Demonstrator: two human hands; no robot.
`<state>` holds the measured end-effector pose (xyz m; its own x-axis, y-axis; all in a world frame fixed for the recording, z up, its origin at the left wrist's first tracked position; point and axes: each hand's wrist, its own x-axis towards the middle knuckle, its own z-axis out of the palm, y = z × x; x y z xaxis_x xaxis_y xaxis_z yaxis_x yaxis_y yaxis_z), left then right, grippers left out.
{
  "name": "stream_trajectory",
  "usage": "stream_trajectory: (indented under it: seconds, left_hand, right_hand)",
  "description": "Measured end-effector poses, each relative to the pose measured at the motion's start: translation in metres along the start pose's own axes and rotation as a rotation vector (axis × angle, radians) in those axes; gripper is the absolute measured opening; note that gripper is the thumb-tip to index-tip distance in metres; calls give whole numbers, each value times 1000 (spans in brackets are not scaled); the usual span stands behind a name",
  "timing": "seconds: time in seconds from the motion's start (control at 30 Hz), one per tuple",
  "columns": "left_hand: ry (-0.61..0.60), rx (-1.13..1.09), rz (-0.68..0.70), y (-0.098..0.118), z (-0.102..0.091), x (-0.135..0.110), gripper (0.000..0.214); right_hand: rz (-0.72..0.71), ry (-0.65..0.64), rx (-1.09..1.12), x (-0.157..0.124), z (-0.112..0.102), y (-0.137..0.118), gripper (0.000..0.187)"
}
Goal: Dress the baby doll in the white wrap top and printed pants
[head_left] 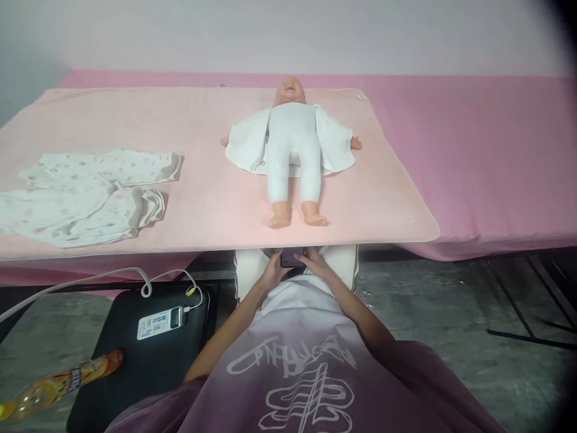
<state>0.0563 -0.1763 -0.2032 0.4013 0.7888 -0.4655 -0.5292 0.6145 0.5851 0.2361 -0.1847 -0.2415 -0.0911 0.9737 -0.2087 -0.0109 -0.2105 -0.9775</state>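
My left hand (271, 272) and right hand (314, 263) clasp a dark, flat rectangular device (292, 257) just below the pale-pink cloth mat (202, 210)'s near edge. Beyond them, a white-bodied baby doll (293, 132) lies face up, arms already inside an unfastened white top (337, 141); patterned white clothes (85, 195) lie forward-left. Mat stretches between; the pink-covered counter (473, 162) extends rightward.
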Motion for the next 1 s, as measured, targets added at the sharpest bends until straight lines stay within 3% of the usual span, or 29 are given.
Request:
stream_trajectory:
  seconds: [0.27,0.53,0.77,1.0]
  left_hand:
    - [-17,29,19,1,3,-5,54]
    - [-65,-60,-13,1,-2,0,41]
    - [-43,-58,-7,1,-5,1,47]
    - [-25,-20,5,0,-5,1,46]
  right_hand:
    - [-24,21,-4,0,3,-9,47]
    - [-23,48,-62,-3,0,-10,40]
    - [-11,4,-91,-8,-11,-9,31]
    - [-26,-47,-44,-8,-9,-10,35]
